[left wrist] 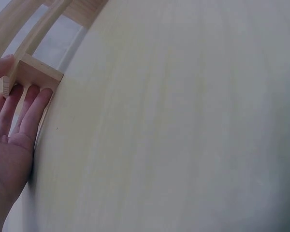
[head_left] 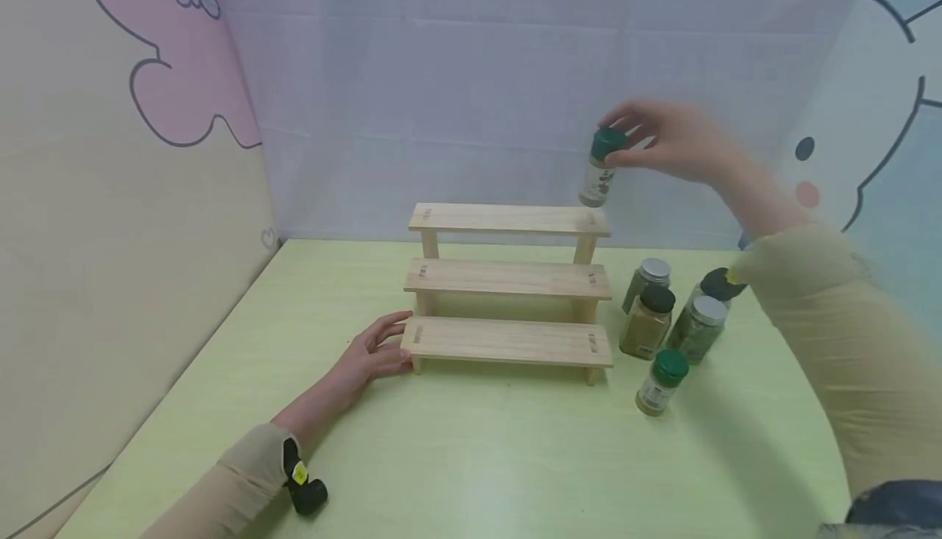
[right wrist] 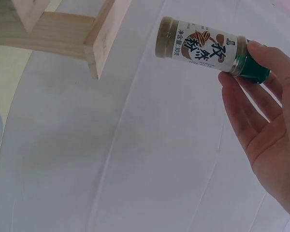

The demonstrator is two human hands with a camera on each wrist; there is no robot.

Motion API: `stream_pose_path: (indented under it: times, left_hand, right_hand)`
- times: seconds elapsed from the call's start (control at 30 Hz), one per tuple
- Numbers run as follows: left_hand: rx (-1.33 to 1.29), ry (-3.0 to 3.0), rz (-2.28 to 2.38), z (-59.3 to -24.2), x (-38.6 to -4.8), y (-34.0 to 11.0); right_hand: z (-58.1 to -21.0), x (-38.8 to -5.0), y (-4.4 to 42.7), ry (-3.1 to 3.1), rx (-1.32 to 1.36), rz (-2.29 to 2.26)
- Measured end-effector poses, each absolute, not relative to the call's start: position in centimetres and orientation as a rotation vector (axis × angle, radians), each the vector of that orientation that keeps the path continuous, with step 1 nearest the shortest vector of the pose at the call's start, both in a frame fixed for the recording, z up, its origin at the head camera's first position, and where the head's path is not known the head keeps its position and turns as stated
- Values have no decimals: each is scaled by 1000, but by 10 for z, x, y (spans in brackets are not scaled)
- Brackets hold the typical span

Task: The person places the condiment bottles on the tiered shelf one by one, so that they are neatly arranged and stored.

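Note:
The right hand [head_left: 673,142] pinches a small jar [head_left: 598,179] by its green cap, above the right end of the top tier of a wooden three-step shelf [head_left: 508,277]. In the right wrist view the labelled jar [right wrist: 200,46] lies tilted between thumb and fingers of the right hand [right wrist: 275,125], apart from the shelf edge [right wrist: 104,38]. The left hand [head_left: 364,361] touches the left end of the lowest step. In the left wrist view the fingers of the left hand [left wrist: 14,125] rest against the end of the wooden step [left wrist: 38,72], thumb on top.
Right of the shelf, on the light green table [head_left: 471,457], stand several jars: one with a green cap [head_left: 658,384], one with a black cap [head_left: 646,325], silver-capped ones [head_left: 695,330]. A pale cloth [head_left: 441,97] hangs behind the table.

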State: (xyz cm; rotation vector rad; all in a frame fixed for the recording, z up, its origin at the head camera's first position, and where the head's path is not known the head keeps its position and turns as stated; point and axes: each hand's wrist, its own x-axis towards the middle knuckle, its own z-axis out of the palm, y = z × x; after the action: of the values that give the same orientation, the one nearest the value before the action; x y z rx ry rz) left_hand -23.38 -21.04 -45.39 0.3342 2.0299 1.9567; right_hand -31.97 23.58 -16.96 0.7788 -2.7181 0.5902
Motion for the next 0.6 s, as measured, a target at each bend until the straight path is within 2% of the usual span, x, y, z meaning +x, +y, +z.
stream_pose_path:
  times: [0.3,0.6]
  left_hand:
    - [317,2019,1964,-454,-232,-212]
    - [317,2014,1970,-453,-228,-213]
  right_hand:
    - [-183,-343,186,-2616,813,903]
    - [-205,-350,137,-2475,834,1205]
